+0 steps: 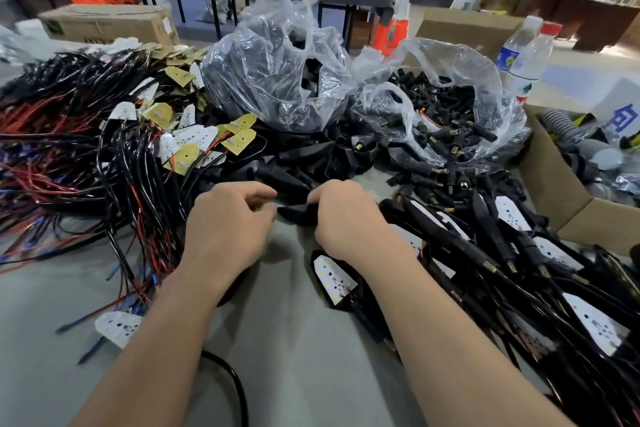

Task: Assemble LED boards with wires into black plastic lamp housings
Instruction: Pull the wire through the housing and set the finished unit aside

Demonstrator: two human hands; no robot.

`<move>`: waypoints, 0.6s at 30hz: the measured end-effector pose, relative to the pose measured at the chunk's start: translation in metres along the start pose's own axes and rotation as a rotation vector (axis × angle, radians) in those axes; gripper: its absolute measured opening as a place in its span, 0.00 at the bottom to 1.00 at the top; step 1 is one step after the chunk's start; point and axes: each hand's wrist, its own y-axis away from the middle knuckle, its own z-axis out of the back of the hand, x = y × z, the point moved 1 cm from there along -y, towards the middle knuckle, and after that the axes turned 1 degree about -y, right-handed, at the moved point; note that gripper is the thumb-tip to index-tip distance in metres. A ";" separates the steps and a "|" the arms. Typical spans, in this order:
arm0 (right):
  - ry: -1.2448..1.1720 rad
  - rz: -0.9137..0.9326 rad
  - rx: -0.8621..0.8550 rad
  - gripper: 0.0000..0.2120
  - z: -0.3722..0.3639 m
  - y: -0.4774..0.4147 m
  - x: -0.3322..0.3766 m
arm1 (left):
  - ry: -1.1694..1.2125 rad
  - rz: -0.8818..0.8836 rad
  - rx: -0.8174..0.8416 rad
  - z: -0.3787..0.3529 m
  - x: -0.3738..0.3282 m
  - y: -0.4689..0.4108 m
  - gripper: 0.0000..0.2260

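Head cam: R hand (346, 218) gripping black housing (294, 211), lying crosswise btwn hands; L hand (228, 222) pinching its left end.

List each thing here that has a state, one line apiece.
black housing, held between both hands
left hand, pinching its end
right hand, gripping it
housing bag, open on top
connector bag, open
water bottles, upright, capped
cardboard box, open
white LED board, seated in a housing
loose LED board, lying bare, no housing
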 end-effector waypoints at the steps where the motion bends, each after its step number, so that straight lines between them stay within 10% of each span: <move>1: 0.016 0.003 -0.010 0.17 0.000 0.000 0.001 | 0.010 -0.023 0.000 0.000 -0.003 0.002 0.08; 7: -0.353 -0.057 -0.253 0.05 0.010 0.004 0.004 | 0.589 0.073 0.071 -0.001 -0.021 0.001 0.26; 11: -0.250 0.100 -0.309 0.07 0.006 0.011 0.034 | 0.856 0.181 0.216 -0.009 -0.027 0.004 0.18; 18: -0.724 0.016 -0.192 0.08 -0.006 -0.005 0.061 | 0.896 0.179 -0.415 0.033 0.003 -0.020 0.07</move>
